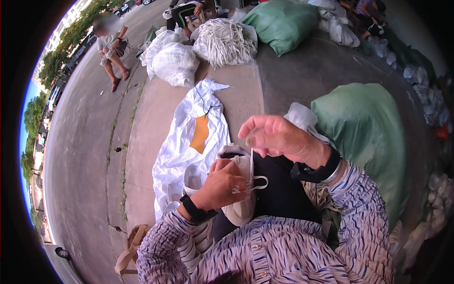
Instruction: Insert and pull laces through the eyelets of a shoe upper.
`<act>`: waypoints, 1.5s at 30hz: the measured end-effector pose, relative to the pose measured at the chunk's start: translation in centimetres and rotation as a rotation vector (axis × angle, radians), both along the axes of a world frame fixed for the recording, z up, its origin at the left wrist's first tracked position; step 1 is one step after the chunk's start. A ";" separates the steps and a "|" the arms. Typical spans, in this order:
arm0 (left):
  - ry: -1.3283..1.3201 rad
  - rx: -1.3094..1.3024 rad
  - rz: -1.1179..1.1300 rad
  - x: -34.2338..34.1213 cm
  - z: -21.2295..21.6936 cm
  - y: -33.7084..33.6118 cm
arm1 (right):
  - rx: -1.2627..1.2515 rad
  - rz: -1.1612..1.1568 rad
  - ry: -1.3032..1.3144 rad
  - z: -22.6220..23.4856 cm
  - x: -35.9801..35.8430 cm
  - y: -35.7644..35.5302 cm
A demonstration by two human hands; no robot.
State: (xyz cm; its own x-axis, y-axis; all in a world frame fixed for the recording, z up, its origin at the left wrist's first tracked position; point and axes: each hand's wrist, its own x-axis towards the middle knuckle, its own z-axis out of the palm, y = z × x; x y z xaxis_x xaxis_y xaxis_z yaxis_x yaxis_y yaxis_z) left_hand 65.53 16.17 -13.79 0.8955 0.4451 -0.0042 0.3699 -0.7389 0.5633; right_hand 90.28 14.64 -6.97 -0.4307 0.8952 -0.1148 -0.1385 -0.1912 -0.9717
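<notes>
Striped sleeves [283, 251] fill the near edge. Left hand [222, 184] is closed around a white shoe [241, 208] on the lap, steadying it. Right hand [279, 137], up and to its right, pinches the white lace [251, 163] taut. Judged step: lacing; next move needs feeding the tip through an eyelet.

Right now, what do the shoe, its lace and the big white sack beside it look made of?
Shoe: pale fabric upper, matte, probably textile or mesh. Lace: flat white woven cord, pulled taut by the right hand while the left hand grips the shoe. White sack: thin, crinkled, slightly glossy, likely woven plastic.
</notes>
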 end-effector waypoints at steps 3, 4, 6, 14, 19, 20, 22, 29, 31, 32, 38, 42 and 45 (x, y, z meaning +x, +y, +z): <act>-0.023 0.007 0.056 0.4 0.2 -0.8 | 0.059 -0.179 0.470 4.4 3.2 -0.1; -0.058 0.020 0.093 0.8 0.1 -1.2 | 0.097 -0.196 0.510 5.7 3.8 -0.6; -0.078 0.062 0.165 1.1 0.0 -1.5 | 0.188 -0.211 0.706 8.5 5.6 -2.0; 0.027 0.092 0.083 -1.7 1.8 2.2 | 0.419 -0.549 0.070 6.6 9.8 -4.7; 0.100 0.140 0.167 -0.5 0.8 0.6 | 0.500 -0.433 -1.057 1.3 6.4 -4.0; 0.030 0.075 0.193 -0.9 0.5 0.5 | 0.571 -0.339 -1.140 0.7 5.7 -3.8; -0.188 -0.024 0.234 -2.4 -0.2 0.7 | 0.584 -0.262 -1.080 -0.6 4.1 -3.6; 0.036 -0.045 0.597 -7.0 -4.1 0.2 | 0.498 0.021 -0.844 -5.9 -2.1 -1.5; -0.044 -0.012 0.543 -7.0 -4.0 0.3 | 0.462 0.034 -0.879 -7.1 -4.4 -0.7; -0.157 -0.001 0.512 -6.7 -3.6 0.5 | 0.439 0.033 -0.916 -7.5 -5.5 -0.3; -0.195 -0.121 0.176 -4.1 -0.1 2.4 | 0.084 0.153 -0.697 -7.9 -7.6 1.6; -0.080 -0.154 0.129 -4.3 0.8 4.1 | 0.192 0.190 -0.790 -7.5 -7.6 1.2; -0.075 -0.043 0.119 -4.4 0.0 3.7 | 0.355 0.160 -0.953 -7.4 -8.4 0.4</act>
State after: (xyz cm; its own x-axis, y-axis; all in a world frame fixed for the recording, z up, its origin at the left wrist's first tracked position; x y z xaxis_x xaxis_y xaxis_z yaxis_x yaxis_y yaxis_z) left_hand 61.08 19.91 -13.75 0.8349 0.5490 0.0391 0.4093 -0.6668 0.6227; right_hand 81.91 15.07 -14.35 -0.4165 0.8842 -0.2114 0.7212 0.1798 -0.6690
